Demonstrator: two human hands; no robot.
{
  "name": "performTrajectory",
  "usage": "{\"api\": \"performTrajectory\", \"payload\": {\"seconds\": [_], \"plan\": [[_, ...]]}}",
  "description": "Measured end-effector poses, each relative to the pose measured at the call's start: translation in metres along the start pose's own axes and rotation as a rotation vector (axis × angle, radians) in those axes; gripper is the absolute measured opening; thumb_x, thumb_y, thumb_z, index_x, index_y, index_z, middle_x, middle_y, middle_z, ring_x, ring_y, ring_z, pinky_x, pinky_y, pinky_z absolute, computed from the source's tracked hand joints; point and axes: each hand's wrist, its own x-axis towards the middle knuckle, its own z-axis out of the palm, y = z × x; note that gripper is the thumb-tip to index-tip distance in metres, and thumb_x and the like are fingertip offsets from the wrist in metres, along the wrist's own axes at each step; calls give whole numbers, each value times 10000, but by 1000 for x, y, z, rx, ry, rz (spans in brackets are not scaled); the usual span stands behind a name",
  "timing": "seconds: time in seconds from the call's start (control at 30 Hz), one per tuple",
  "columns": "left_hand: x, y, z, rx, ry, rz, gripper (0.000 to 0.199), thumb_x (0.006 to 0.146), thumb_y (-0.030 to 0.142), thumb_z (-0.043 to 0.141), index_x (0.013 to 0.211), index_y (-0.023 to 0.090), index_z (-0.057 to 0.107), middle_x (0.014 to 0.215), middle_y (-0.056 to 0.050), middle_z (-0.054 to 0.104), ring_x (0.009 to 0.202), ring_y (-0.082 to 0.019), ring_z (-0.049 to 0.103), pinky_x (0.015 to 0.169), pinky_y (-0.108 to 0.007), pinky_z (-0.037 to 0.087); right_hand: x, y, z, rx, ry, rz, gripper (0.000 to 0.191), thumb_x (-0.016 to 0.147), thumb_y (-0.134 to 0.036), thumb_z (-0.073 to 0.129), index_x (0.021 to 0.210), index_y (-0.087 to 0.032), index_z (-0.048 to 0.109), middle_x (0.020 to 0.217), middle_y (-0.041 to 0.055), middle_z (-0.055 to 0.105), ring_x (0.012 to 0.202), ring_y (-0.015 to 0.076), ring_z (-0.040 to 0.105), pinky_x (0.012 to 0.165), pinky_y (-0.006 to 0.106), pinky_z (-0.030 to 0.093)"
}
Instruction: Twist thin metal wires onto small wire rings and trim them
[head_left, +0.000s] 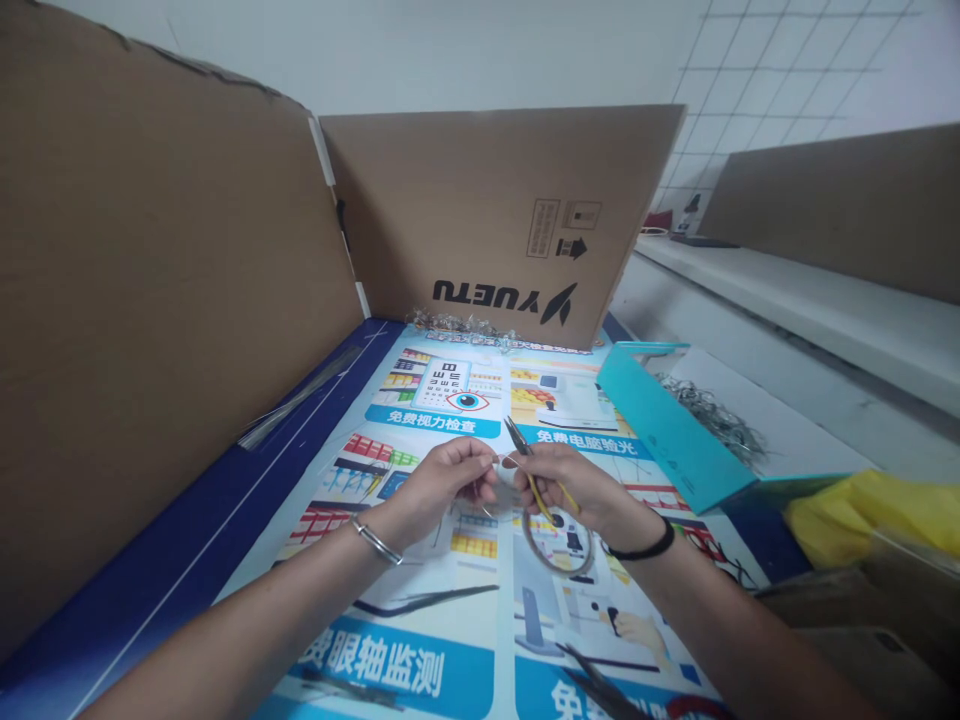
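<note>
My left hand (454,478), with a silver bangle at its wrist, pinches a thin wire near the middle of the view. Close to its right, my right hand (562,480) holds yellow-handled pliers (519,438), their dark jaws pointing up and left. The fingertips of this hand also meet the thin wire between the hands. A round ring (559,570), like a roll of tape, lies on the printed sheet (480,440) just below my right hand. Thin dark strands (442,597) rest on the sheet nearer to me.
Cardboard panels (480,210) stand at the back and left. Tangled wire pieces (465,323) lie along the back panel. A teal box (675,430) at the right holds a wire pile (716,420). Straight wires (300,398) lie at left, dark-tipped pliers (592,680) at the front, yellow plastic (870,515) at right.
</note>
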Motion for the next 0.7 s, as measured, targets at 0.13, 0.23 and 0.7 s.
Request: {"api": "performTrajectory", "payload": {"seconds": [0.13,0.23,0.7], "plan": [[1,-1,-1,11,8,-19,236,769,367,632,831,152,556,719,4,616,562,-87,580,539,-201,400,-1,0,1,51,-54,-52,227,617,-330,679,728,-175,558,592,-24,567,477,108,509,475,259,424],[2,-3,-1,41,8,-46,266,750,385,649,816,149,546,703,-2,614,549,-90,577,533,-206,410,3,4,-2,-34,-16,-124,171,645,-300,637,722,-181,541,519,-51,513,442,96,465,451,240,394],[3,-12,0,133,-41,-72,261,795,391,589,914,165,533,700,17,569,531,-77,553,489,-198,397,10,12,0,-649,293,-436,89,742,-285,508,720,-200,518,553,-44,493,523,116,443,522,242,341]]}}
